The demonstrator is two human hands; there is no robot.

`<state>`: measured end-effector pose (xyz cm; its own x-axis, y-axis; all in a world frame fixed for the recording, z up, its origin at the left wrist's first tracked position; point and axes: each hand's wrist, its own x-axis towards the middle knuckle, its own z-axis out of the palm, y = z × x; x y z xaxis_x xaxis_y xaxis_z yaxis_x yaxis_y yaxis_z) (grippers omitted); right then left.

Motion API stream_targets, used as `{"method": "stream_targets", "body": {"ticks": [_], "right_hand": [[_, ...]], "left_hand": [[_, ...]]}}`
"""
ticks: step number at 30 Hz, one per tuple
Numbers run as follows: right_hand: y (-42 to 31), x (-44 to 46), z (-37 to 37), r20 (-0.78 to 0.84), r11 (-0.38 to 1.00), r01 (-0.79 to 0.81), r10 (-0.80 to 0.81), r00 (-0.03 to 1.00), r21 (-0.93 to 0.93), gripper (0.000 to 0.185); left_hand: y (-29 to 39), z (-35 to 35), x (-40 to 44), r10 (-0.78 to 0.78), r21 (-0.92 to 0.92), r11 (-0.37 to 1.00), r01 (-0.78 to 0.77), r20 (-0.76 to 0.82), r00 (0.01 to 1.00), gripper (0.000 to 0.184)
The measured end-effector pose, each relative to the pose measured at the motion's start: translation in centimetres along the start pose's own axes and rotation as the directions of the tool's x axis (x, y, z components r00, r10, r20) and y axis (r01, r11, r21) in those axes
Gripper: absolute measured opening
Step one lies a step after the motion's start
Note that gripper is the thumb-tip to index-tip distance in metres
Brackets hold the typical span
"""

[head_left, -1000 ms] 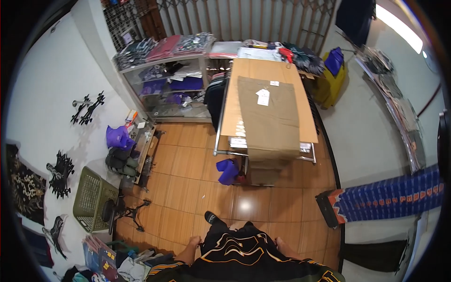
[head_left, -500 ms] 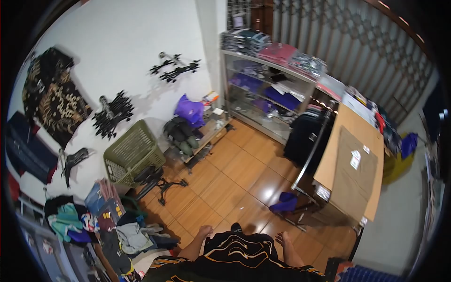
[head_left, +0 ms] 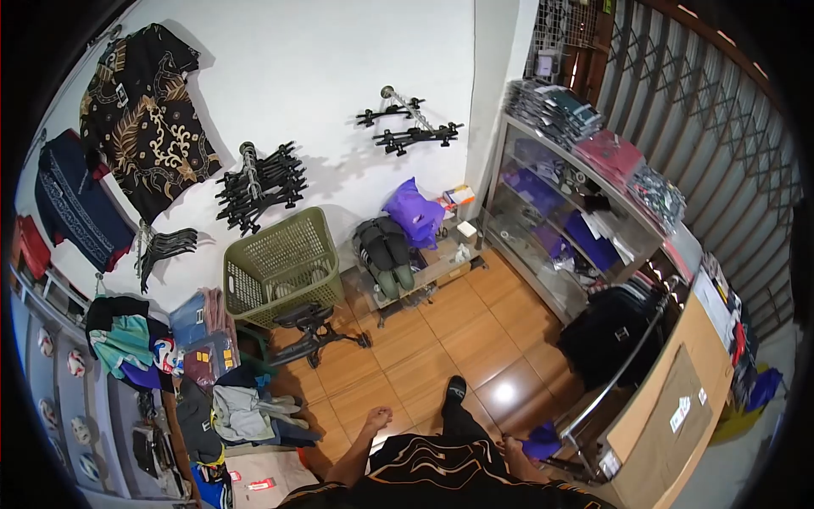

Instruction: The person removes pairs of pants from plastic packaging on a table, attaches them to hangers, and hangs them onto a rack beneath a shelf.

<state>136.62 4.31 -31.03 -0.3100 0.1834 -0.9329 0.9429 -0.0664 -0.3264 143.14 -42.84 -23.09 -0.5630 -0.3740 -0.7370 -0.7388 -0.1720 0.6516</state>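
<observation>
My left hand (head_left: pixel 378 418) hangs in front of my body above the tiled floor, its fingers loosely bent and holding nothing. My right hand (head_left: pixel 511 450) is low on the other side, beside my dark trouser leg (head_left: pixel 462 424); its fingers show only in part and no object is visible in them. Close to it, a purple cloth or bag (head_left: pixel 541 442) lies near the foot of the clothes rail (head_left: pixel 615 373). Nearest to my left hand are folded grey and dark clothes (head_left: pixel 246 416) on the left. A dark shoe (head_left: pixel 457 387) shows on my forward foot.
An olive plastic basket (head_left: pixel 284 263) and a black chair-like frame (head_left: pixel 314 331) stand by the wall. A low bench (head_left: pixel 424 276) carries dark bundles and a purple bag (head_left: pixel 414 212). A glass cabinet (head_left: pixel 543 246) stands at the back; a cardboard-topped table (head_left: pixel 670 407) is on the right.
My view has turned left, so the room's contents sit farther right. One foot has come forward onto the tiles. My right hand is now closer to the purple cloth in view.
</observation>
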Motion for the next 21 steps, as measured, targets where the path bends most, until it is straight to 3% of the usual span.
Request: {"method": "stream_targets", "body": {"ticks": [4, 5, 6, 7, 9, 10, 13, 16, 19, 21], "right_hand": [[-9.0, -3.8, 2.6, -0.146, 0.99, 0.02, -0.041, 0.988, -0.139, 0.024], [-10.2, -0.3, 1.8, 0.0, 0.999, 0.0, 0.0, 1.0, 0.049, 0.029], [-13.1, -1.3, 2.7, 0.013, 0.996, 0.085, -0.085, 0.996, 0.024, 0.031], [-16.0, -2.6, 3.6, 0.027, 0.986, 0.168, -0.168, 0.985, 0.0, 0.032], [-20.0, 3.8, 5.1, 0.048, 0.995, 0.101, -0.101, 0.994, -0.01, 0.036], [-22.6, 4.1, 5.5, 0.107, 0.989, 0.145, -0.147, 0.983, 0.032, 0.034], [-31.8, 3.5, 9.5, 0.151, 0.979, 0.204, -0.203, 0.967, 0.01, 0.03], [-40.2, 2.7, 14.6, 0.18, 0.926, 0.369, -0.351, 0.919, -0.079, 0.031], [-47.5, -1.1, 19.5, 0.309, 0.864, 0.492, -0.441, 0.842, -0.106, 0.041], [-51.8, -2.5, 23.2, 0.294, 0.833, 0.543, -0.495, 0.817, -0.107, 0.046]], "left_hand": [[2.7, -0.3, 2.0, -0.062, -0.086, 0.995, 0.056, -0.071, 0.996, 0.015], [3.9, -0.2, 2.3, -0.07, -0.123, 0.991, 0.06, -0.077, 0.995, 0.014], [4.9, -0.1, 3.0, -0.077, -0.158, 0.985, 0.063, -0.082, 0.994, 0.014], [4.5, -0.1, 4.4, 0.079, -0.239, 0.967, -0.087, -0.042, 0.996, 0.012], [7.4, 1.1, 7.0, 0.078, -0.282, 0.955, -0.092, -0.062, 0.995, 0.011], [8.6, 1.4, 8.2, 0.073, -0.3, 0.949, -0.091, -0.073, 0.995, 0.011], [11.7, 1.8, 14.3, 0.191, -0.425, 0.894, -0.142, 0.075, 0.979, 0.015], [20.3, 4.5, 14.1, 0.27, -0.199, 0.926, -0.321, -0.246, 0.931, 0.019], [26.5, 4.7, 18.1, 0.512, -0.035, 0.845, -0.534, -0.237, 0.826, 0.023], [31.5, 4.6, 20.1, 0.475, -0.225, 0.829, -0.511, -0.197, 0.858, 0.023]]}}
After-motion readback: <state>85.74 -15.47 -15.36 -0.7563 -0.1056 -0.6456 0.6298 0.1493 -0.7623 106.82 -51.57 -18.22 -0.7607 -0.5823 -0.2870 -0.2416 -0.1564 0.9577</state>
